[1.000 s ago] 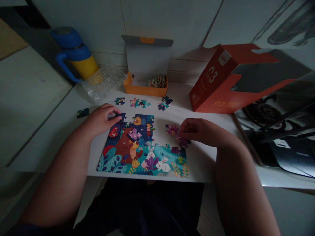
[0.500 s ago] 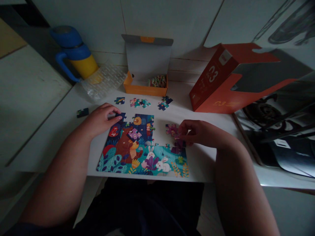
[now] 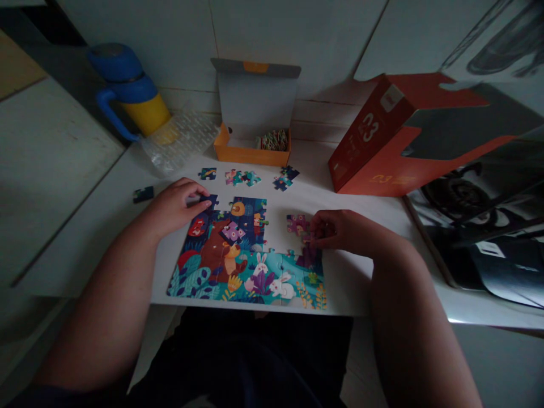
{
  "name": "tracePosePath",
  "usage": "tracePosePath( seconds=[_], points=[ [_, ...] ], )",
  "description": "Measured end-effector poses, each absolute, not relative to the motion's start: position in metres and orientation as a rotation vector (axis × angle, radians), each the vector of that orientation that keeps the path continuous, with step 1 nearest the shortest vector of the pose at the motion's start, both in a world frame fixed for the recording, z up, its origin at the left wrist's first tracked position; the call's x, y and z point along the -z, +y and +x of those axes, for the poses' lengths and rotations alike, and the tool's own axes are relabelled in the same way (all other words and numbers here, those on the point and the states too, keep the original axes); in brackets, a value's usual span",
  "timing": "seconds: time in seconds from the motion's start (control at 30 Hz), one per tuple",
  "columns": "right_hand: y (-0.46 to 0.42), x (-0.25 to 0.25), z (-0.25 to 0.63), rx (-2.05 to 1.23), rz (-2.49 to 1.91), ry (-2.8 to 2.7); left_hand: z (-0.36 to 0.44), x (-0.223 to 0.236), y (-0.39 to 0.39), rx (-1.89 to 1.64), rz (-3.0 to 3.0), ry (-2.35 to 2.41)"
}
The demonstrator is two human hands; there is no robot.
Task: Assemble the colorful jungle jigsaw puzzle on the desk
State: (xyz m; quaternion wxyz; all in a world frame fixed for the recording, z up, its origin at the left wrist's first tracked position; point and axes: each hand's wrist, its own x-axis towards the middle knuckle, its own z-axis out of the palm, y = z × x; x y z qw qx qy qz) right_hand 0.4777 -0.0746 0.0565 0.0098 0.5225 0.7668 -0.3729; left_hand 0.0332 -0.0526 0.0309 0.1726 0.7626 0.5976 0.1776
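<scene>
Head view: puzzle (image 3: 255, 272) flat on surface (image 3: 344, 277), long axis left-right, rabbits' ears pointing away from person. Left hand (image 3: 185, 202) on far-left corner, grip apart; right hand (image 3: 334, 228) clamped on purple piece (image 3: 307, 243).

Dark purple puzzle piece (image 3: 312, 242), one: shifted leftward since a second ago; now beneath the fingertips of the right grip (image 3: 313, 237) and, as far as the dim light shows, lined up against the right-hand part of the assembled puzzle (image 3: 259, 275), on the grip's near side. Right grip, one: lower, fingertips drawn slightly outward since half a second ago.
</scene>
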Motion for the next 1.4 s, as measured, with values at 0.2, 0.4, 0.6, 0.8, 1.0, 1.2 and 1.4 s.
tracePosePath(
  seconds=[0.2,0.4,0.6,0.8,1.0,1.2,1.4],
  points=[
    [-0.074,-0.052,0.478,1.082,1.622,2.468,0.030,-0.027,-0.051,-0.534,2.163,1.701],
    [-0.074,-0.047,0.466,0.887,1.800,2.646,0.029,-0.025,-0.051,-0.539,2.166,1.703],
    [-0.072,-0.036,0.457,0.717,1.708,2.818,0.030,-0.026,-0.052,-0.518,2.191,1.703],
    [-0.071,-0.034,0.456,0.741,1.728,2.786,0.030,-0.025,-0.052,-0.542,2.176,1.696],
    [-0.071,-0.035,0.452,0.752,1.768,2.770,0.029,-0.023,-0.050,-0.553,2.188,1.693],
    [-0.069,-0.031,0.453,0.711,1.754,2.820,0.031,-0.027,-0.051,-0.548,2.175,1.707],
    [-0.069,-0.033,0.453,0.722,1.769,2.804,0.029,-0.024,-0.050,-0.548,2.157,1.697]
  ],
)
